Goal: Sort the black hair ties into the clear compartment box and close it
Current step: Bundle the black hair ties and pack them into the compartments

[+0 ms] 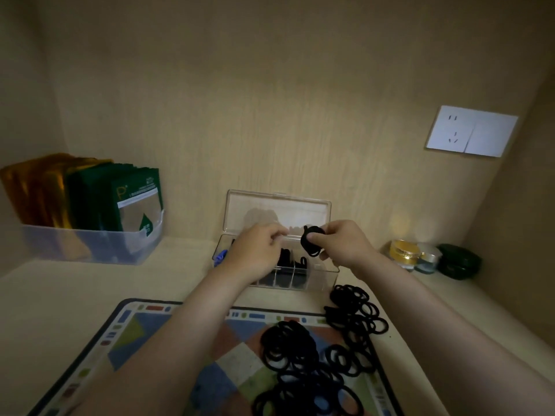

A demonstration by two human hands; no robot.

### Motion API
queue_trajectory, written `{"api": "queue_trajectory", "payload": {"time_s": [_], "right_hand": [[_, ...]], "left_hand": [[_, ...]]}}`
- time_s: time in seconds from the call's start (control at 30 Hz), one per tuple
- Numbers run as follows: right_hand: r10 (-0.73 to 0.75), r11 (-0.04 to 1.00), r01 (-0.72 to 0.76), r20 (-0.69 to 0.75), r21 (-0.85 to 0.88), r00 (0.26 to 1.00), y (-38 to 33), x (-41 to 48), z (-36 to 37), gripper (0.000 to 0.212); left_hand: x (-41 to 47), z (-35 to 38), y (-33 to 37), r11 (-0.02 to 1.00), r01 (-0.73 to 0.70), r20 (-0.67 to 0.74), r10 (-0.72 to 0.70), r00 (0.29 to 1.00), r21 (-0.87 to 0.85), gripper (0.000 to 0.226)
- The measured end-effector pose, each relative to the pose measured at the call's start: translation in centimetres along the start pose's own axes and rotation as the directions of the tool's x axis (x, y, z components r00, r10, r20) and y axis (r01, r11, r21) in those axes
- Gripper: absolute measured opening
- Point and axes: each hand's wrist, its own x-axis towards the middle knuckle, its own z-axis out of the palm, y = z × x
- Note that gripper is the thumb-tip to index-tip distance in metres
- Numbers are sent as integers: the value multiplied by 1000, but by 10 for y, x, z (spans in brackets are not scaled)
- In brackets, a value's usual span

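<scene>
Nearest me, low in the view at about five o'clock, a big loose heap of black hair ties lies on the patterned mat. A smaller cluster of ties spills off the mat's far right corner onto the wooden shelf. Both forearms reach away toward twelve o'clock. The right hand has thumb and fingers curled round a small bunch of ties, holding it above the clear compartment box. The left hand hovers over the box's left half with fingers curled in toward the bunch; I cannot tell whether it pinches anything. In the box, dark ties already fill some of the middle cells, and something blue shows at its nine o'clock end. The lid stands open, leaning back toward the wall. My read: mid-sort, one bunch in hand and far more still outside. The next move calls for lowering the bunch into a cell with room and letting go without snagging a divider. Closing looks a long way off. Farther out are a translucent bin of green sachets at ten o'clock, small jars and a dark green case at three, and a wall socket at two.
</scene>
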Motion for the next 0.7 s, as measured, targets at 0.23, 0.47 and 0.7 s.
{"api": "queue_trajectory", "payload": {"time_s": [0.23,0.47,0.7], "right_hand": [[-24,958,33,36,-286,999,-1,33,26,22],[22,773,14,49,-635,999,-6,42,33,21],[-13,484,63,64,-873,998,-12,44,53,13]], "left_hand": [[10,17,-22,961,-107,76,91,993,253,44],[11,22,-30,932,-139,116,105,988,336,47],[8,21,-30,920,-179,179,122,976,349,50]]}}
